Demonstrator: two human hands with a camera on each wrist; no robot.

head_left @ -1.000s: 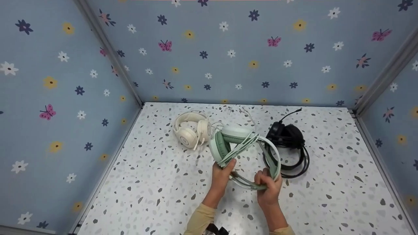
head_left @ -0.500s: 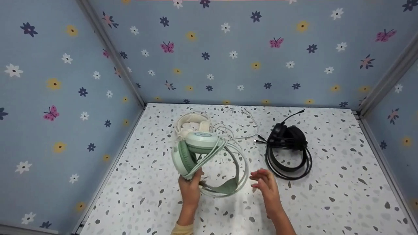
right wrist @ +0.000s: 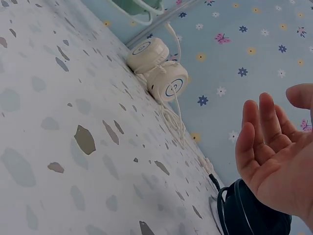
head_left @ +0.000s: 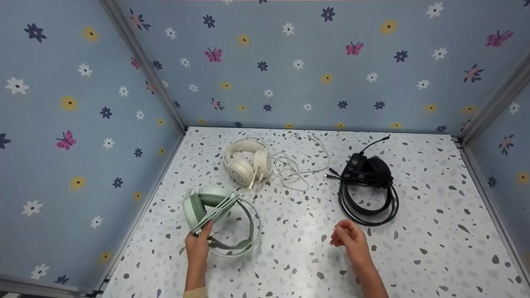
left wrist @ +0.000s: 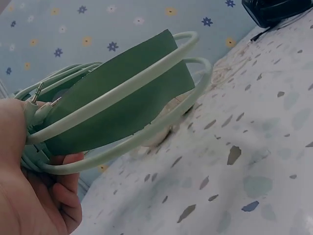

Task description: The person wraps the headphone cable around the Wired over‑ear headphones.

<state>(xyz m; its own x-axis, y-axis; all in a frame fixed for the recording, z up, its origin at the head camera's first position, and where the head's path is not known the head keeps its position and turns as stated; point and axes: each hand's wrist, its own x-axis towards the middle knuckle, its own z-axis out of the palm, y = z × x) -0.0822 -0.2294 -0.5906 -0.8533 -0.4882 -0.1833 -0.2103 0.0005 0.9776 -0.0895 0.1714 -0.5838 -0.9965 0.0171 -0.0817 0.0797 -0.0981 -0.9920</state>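
Note:
My left hand [head_left: 197,245] grips a pair of green headphones [head_left: 251,225] at the ear cup end, the thumb over a bundle of its pale green cable. The headband loops out to the right of the hand. In the left wrist view, two metal plugs [left wrist: 37,93] stick up beside the hand, and the green band [left wrist: 132,93] runs between two pale rods. My right hand [head_left: 352,240] holds nothing; its fingers are loosely curled, near the front of a pair of black headphones [head_left: 368,169]. The right wrist view shows its palm [right wrist: 279,171] bare.
Cream headphones [head_left: 242,171] lie toward the back left of the speckled table [head_left: 298,248], their white cable [head_left: 287,169] strewn to the right. The black headset's microphone boom [head_left: 374,142] points toward the back wall. Blue flowered panels [head_left: 265,62] enclose the table.
My right hand has let go of the green headphones and drawn away from them. The left hand has carried them leftward, uncovering the cream headphones and their cable.

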